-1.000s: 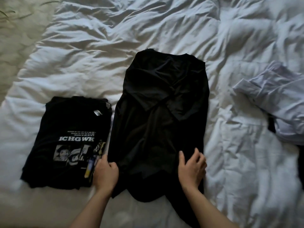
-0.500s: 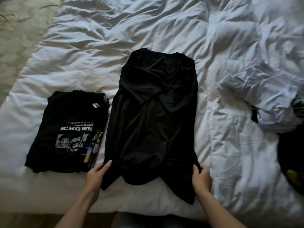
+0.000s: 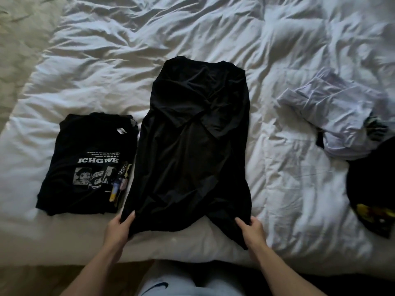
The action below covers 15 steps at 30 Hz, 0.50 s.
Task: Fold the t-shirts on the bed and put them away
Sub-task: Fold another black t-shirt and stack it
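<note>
A plain black t-shirt lies lengthwise on the white duvet, its sleeves folded in over the middle. My left hand pinches its bottom left corner, thumb on top of the cloth. My right hand grips the bottom right corner at the hem. To the left lies a folded black t-shirt with a white "ICHGWK" print and pictures, flat on the bed.
At the right lies a crumpled pale lilac garment, and beside it a black garment with a yellow print near the bed's right side. The bed's near edge runs just in front of my legs. Beige floor shows at far left.
Both hands slid down from the lower part of the black shirt to its bottom corners and took hold of the hem. The view shifted back a little.
</note>
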Available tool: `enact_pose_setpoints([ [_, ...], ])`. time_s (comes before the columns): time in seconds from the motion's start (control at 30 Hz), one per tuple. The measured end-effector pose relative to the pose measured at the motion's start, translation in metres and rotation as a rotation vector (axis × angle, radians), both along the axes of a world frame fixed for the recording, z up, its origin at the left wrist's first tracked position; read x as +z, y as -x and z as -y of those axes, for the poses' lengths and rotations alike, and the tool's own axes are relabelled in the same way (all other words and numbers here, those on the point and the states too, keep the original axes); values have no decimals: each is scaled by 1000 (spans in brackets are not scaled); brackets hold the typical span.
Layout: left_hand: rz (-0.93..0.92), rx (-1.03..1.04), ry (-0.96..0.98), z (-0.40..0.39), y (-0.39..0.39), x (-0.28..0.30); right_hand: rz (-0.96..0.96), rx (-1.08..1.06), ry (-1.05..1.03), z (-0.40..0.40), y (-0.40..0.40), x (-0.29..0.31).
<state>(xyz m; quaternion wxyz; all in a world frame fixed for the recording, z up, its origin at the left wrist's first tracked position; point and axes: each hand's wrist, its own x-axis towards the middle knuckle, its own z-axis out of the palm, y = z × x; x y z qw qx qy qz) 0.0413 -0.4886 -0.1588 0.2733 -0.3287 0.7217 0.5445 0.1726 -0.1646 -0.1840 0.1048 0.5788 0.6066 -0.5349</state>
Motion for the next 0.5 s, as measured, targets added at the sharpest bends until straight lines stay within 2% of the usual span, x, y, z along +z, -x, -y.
enact_pose_setpoints([
  [0.13, -2, -5, 55, 0, 3, 1, 107, 70, -64, 3, -1, -16],
  [0.23, 12, 36, 25, 9, 5, -1, 113, 41, -111, 6, 1, 4],
  [0.33, 7, 114, 10, 21, 6, 4, 197, 2, -247, 0, -4, 18],
  [0.5, -11, 224, 83, 37, 7, 8, 306, -25, -358, -12, -6, 30],
])
